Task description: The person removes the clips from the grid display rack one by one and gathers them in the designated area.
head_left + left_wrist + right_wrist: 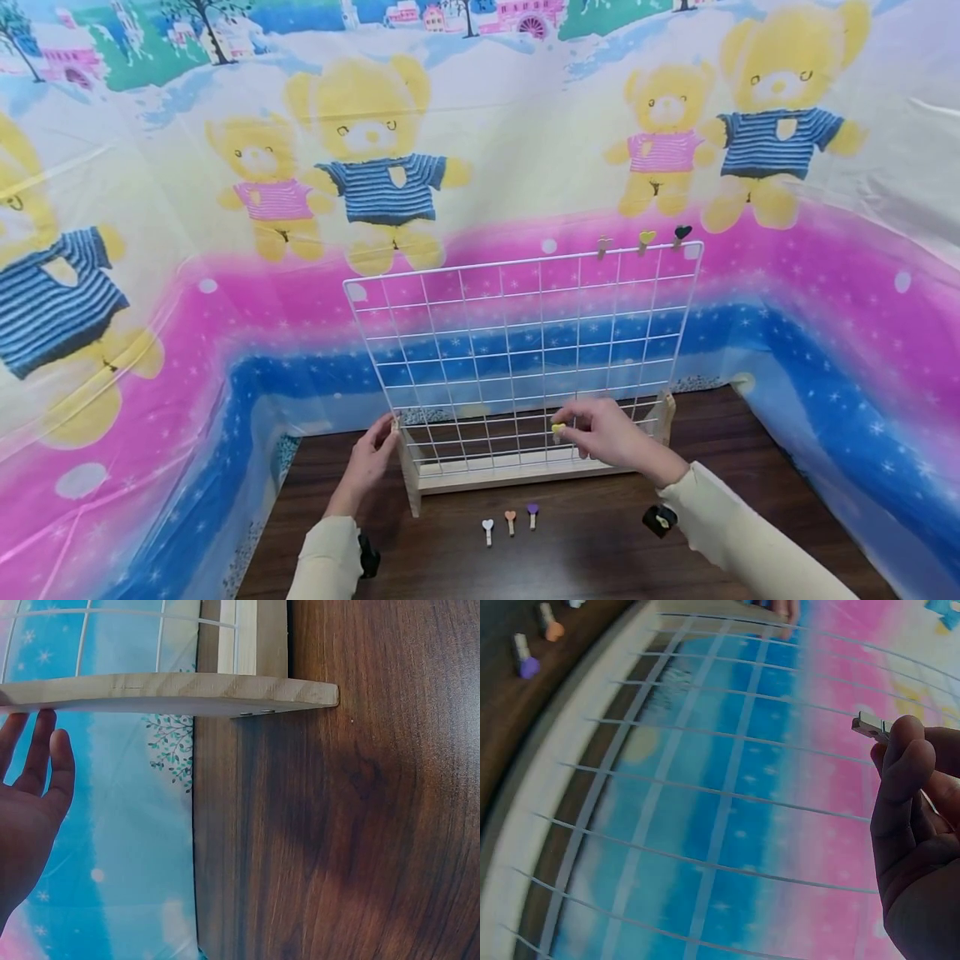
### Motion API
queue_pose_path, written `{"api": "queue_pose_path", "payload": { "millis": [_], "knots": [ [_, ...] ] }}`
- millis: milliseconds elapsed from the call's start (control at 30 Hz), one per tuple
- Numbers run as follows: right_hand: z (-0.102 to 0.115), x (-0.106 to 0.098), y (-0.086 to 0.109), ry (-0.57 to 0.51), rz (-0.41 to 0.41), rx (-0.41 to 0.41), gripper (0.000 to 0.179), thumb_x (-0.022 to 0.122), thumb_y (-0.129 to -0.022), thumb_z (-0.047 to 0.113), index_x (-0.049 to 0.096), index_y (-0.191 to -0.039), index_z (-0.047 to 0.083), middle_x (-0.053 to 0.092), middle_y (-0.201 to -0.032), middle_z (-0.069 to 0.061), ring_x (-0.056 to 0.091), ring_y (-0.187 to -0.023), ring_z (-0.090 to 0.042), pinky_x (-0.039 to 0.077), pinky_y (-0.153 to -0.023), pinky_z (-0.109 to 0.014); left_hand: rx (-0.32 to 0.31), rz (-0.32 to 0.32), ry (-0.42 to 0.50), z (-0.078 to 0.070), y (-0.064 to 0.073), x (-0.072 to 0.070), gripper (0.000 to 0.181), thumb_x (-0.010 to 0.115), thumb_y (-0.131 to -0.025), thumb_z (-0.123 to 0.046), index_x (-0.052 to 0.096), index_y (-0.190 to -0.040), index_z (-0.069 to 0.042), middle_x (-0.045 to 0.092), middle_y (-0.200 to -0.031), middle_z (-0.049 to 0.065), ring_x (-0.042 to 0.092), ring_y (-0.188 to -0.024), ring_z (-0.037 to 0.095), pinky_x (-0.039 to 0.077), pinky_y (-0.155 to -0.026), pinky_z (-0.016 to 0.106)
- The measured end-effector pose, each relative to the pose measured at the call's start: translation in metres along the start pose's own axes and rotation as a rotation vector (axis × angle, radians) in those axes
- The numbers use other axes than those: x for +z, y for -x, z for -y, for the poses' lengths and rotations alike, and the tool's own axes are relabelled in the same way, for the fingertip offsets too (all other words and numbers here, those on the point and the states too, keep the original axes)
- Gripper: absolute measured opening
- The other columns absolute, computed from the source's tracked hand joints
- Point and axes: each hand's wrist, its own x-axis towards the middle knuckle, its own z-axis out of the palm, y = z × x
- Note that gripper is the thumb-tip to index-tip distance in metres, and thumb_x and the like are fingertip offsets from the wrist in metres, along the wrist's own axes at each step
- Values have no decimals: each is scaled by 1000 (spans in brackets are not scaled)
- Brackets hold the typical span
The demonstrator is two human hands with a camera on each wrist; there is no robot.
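My right hand pinches a small wooden clothespin with a yellow heart in front of the white wire grid. In the right wrist view the wooden clothespin sticks out past the fingertips, its heart hidden by the fingers. My left hand touches the wooden side piece of the grid's stand with its fingertips; the thumb is hidden in the left wrist view. Before the stand lie clothespins with a white heart, an orange heart and a purple heart.
Along the grid's top right edge are a pale clothespin, a yellow-heart clothespin and a black-heart clothespin. The stand's wooden base sits on a dark wooden table. Behind hangs a bear-print cloth.
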Motion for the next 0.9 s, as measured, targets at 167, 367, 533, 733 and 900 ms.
{"api": "queue_pose_path", "payload": {
  "millis": [167,367,533,733,900],
  "knots": [
    [-18,22,7,-11,18,48,13,63,-92,16,68,-104,18,60,-66,4,53,-48,-10,43,-43,-27,-1,-7,6,1,1,0,42,47,-101,-18,43,-141,-6,52,-132,21,50,-116,34,43,-92,50],
    [-45,49,15,-24,37,57,11,65,-90,10,69,-100,14,64,-86,3,52,-48,-9,44,-44,-26,-10,-4,4,1,0,0,42,47,-101,-17,42,-141,-6,51,-132,21,49,-116,34,43,-92,50],
    [-67,69,20,-12,39,18,8,68,-86,8,70,-92,12,66,-86,4,52,-55,-3,46,-49,-24,-13,5,4,0,-1,-1,43,46,-101,-20,41,-142,-8,49,-135,21,47,-120,34,42,-94,50],
    [-91,88,24,-31,61,4,6,67,-87,8,70,-91,12,67,-83,3,55,-61,-2,48,-55,-23,-10,2,7,0,0,0,43,47,-101,-21,42,-142,-9,50,-134,21,48,-119,34,42,-94,49],
    [-103,101,26,-73,79,13,6,65,-88,5,70,-91,7,67,-75,-3,53,-52,-2,47,-47,-23,5,-6,6,1,0,0,43,47,-101,-21,43,-141,-7,52,-131,22,50,-115,34,43,-91,48]
  ]
}}
